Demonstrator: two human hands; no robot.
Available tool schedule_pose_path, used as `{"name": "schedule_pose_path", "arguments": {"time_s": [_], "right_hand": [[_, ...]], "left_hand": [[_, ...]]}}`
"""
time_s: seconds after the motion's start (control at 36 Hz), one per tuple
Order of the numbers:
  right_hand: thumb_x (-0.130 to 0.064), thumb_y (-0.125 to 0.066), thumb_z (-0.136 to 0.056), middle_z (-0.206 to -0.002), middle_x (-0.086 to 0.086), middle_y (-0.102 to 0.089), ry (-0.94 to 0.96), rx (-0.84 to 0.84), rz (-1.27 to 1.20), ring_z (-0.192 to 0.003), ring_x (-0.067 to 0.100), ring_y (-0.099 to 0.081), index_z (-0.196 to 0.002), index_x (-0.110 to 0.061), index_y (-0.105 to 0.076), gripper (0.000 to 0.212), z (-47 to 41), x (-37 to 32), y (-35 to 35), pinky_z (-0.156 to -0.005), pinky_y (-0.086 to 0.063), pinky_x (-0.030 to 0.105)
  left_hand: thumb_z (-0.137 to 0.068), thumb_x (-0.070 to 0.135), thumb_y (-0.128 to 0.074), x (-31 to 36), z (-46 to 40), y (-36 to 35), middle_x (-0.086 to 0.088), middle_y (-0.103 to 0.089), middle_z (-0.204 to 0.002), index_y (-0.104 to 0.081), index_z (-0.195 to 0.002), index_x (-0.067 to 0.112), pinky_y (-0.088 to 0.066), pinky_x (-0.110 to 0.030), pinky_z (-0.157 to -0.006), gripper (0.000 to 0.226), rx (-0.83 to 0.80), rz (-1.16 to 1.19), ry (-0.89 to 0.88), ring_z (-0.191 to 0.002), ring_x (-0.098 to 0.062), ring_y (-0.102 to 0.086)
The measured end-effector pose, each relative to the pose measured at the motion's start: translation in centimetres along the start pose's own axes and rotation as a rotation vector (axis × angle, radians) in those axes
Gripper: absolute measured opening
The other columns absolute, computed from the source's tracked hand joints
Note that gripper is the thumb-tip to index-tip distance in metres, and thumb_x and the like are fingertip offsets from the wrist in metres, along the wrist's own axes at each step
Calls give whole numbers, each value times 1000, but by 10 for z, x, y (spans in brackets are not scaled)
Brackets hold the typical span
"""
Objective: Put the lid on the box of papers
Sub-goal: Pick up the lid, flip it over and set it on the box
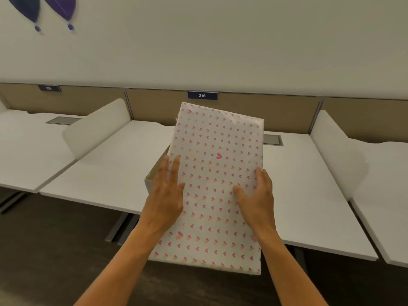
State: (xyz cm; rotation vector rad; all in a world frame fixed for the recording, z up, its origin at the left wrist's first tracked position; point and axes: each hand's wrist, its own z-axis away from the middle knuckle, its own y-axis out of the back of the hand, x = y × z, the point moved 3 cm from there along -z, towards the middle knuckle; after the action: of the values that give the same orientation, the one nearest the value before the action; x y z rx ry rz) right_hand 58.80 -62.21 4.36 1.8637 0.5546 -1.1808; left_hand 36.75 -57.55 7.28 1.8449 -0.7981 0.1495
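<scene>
While the left hand [167, 193] lies flat and open on the lid [212, 186] and the right hand [257, 193] clasps its 3 o'clock edge, the lid runs 6 to 12 o'clock, skewed over the box [152, 175] peeking out at 9 o'clock on the desk [106, 171].

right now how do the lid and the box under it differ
The lid is white with pink hearts and shows in full; the box is plain and shows only a corner at its left. The lid is held by both hands, tilted and skewed; the box rests on the desk. Both are rectangular.
</scene>
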Motion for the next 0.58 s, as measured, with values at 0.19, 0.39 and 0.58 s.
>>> {"name": "schedule_pose_path", "arguments": {"time_s": [0.19,0.39,0.58], "right_hand": [[-44,-64,-91,-166,-6,-7,53,8,93,-149,24,-24,-152,-30,-30,71,-6,-40,-73,-115,-32,46],[-47,-63,-90,-166,-5,-5,37,22,163,-148,26,-26,-152,-30,-28,74,-18,-58,-124,-112,-35,46],[-49,-66,-87,-165,-5,-11,-37,-20,179,-146,27,-31,-149,-31,-36,71,-38,-58,-148,-112,-37,49]], "left_hand": [[-97,41,-47,-87,-39,22,6,-8,-163,-5,-154,24,-28,-43,-114,73,-16,112,30,-148,-18,-21],[-96,38,-52,-136,-70,32,4,-17,-161,-10,-153,23,-34,-43,-111,72,-32,160,22,-143,-21,-32],[-91,32,-62,-159,-103,27,-1,-36,-151,-26,-145,21,-44,-39,-101,66,-48,223,50,-129,-24,-48]]}}
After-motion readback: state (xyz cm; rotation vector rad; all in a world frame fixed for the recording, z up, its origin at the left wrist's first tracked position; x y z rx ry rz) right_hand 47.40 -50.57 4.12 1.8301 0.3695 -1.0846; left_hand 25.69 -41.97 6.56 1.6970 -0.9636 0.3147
